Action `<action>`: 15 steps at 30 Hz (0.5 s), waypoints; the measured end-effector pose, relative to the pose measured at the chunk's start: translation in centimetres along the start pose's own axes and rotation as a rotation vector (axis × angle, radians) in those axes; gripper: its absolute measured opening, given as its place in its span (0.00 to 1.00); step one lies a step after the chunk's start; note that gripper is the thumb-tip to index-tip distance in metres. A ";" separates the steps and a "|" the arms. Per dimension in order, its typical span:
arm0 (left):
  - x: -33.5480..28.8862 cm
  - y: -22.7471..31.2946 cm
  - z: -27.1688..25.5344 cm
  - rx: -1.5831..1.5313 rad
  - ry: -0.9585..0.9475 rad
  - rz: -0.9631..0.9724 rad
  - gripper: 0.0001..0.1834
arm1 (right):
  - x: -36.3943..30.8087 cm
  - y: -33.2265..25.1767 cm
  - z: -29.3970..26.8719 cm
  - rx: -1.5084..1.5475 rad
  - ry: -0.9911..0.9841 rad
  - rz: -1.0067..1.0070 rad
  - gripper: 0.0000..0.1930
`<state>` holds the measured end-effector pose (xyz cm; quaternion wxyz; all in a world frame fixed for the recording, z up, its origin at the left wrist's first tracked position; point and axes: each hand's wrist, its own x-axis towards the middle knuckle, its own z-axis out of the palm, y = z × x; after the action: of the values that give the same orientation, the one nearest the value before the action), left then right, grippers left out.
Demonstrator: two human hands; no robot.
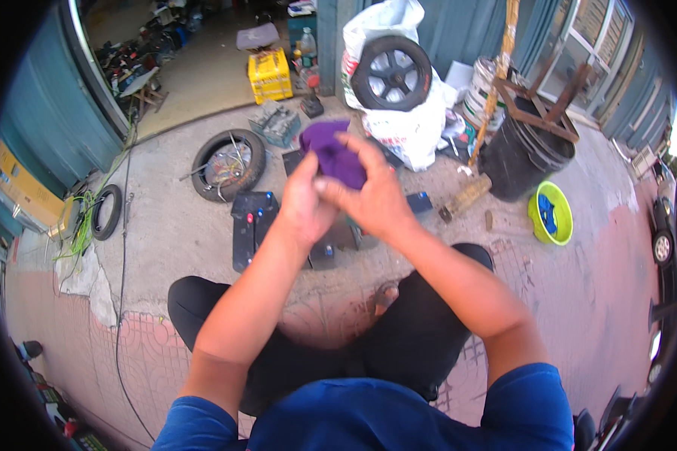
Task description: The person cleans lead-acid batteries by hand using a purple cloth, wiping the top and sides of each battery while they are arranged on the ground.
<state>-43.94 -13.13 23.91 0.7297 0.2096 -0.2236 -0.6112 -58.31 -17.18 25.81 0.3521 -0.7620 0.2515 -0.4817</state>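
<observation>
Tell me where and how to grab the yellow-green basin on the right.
Probably best by the near rim of the yellow-green basin, pinching it from the person's side: its round mouth opens upward and that edge is unobstructed, while the black bucket stands beyond its far left.

Stretching across the middle of the frame as grey concrete (pixel 158 240), turning to reddish patterned paving (pixel 165 368) toward the bottom. Bearing a wire-filled tyre (pixel 201 161) left of upper centre, a thinner tyre (pixel 116 214) at far left, black blocks (pixel 248 244) near the centre, white sacks (pixel 410 131) at upper centre-right, a black bucket (pixel 511 161) and a lime-green basin (pixel 561 234) at right. Also carrying a dark cable (pixel 126 225) down the left side.
</observation>
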 end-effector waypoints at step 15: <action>3.3 -10.6 -10.0 0.680 0.555 -0.359 0.48 | -0.7 11.2 -14.4 -0.672 -0.058 0.263 0.26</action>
<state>-46.05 -17.82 9.92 0.5349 0.6272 -0.1679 -0.5407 -72.24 -27.97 20.84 0.1479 -0.8098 0.4814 -0.3009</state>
